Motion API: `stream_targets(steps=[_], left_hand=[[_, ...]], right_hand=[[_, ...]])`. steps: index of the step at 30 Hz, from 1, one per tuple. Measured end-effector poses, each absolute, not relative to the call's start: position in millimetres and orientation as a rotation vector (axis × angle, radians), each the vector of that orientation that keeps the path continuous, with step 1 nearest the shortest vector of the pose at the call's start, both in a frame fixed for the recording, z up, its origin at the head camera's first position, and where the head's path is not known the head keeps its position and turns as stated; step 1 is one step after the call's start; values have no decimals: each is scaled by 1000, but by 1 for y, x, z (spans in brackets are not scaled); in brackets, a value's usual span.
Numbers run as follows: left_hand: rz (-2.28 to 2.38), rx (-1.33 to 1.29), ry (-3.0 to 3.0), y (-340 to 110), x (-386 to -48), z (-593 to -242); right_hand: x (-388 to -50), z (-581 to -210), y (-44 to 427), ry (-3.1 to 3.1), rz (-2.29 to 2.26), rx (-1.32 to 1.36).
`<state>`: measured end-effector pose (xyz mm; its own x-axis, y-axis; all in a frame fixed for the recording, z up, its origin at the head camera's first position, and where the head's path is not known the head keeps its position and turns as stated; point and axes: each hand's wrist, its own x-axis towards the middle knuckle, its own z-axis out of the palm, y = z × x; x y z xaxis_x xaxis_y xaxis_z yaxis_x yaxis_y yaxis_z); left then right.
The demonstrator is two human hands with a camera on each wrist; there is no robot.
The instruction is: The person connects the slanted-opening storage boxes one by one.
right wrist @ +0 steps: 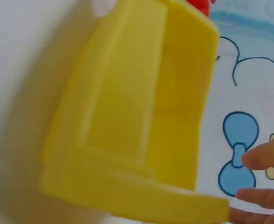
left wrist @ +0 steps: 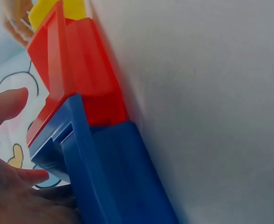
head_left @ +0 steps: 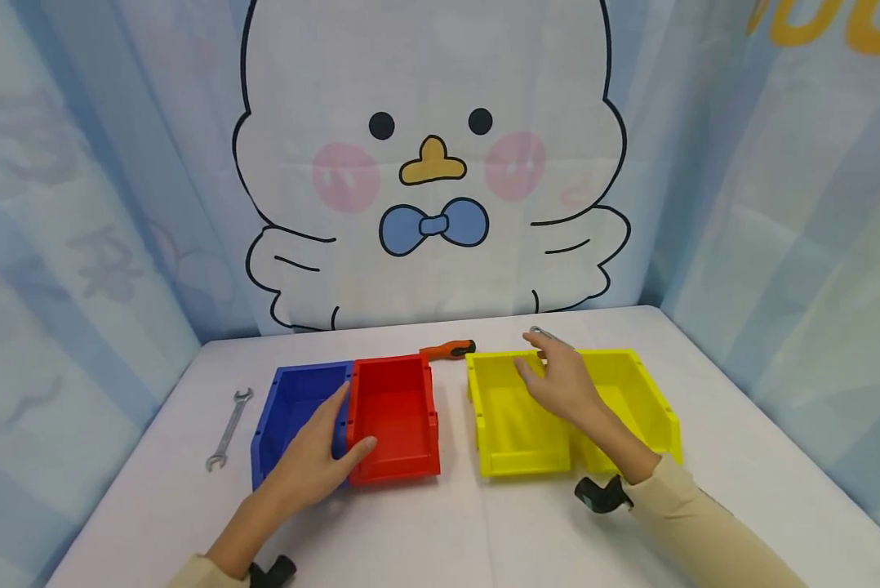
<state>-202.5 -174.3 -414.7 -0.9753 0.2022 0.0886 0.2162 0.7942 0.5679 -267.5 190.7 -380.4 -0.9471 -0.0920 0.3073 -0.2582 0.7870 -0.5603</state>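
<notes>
My left hand [head_left: 311,457] hovers over the blue bin [head_left: 278,441] and its shared edge with the red bin [head_left: 394,416], fingers and thumb spread and holding nothing. In the left wrist view, its fingers are close to the blue bin's [left wrist: 123,172] rim; whether they touch cannot be told. Over two side-by-side yellow bins [head_left: 522,425] is my right hand [head_left: 563,382], its fingers loosely extended. A silver wrench [head_left: 550,336] lies behind the bins, partly hidden by that hand. Nothing shows between the right fingers [right wrist: 260,156] in the right wrist view.
An open-ended wrench [head_left: 228,431] lies left of the blue bin. An orange-handled tool [head_left: 447,350] with a black end lies behind the red bin. A white cloth covers the table [head_left: 455,531], and printed curtains [head_left: 440,278] stand behind and at both sides.
</notes>
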Motion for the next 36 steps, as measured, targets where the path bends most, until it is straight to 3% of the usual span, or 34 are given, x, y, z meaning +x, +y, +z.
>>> stream_targets(steps=[17, 36], left_hand=[[-1038, -329, -2980, -167, -205, -427], [-996, -306, -3001, -168, -206, -424]], right_hand=[[-263, -399, 186, -2999, 1006, -100], [-260, -395, 192, -3042, 1052, -101]])
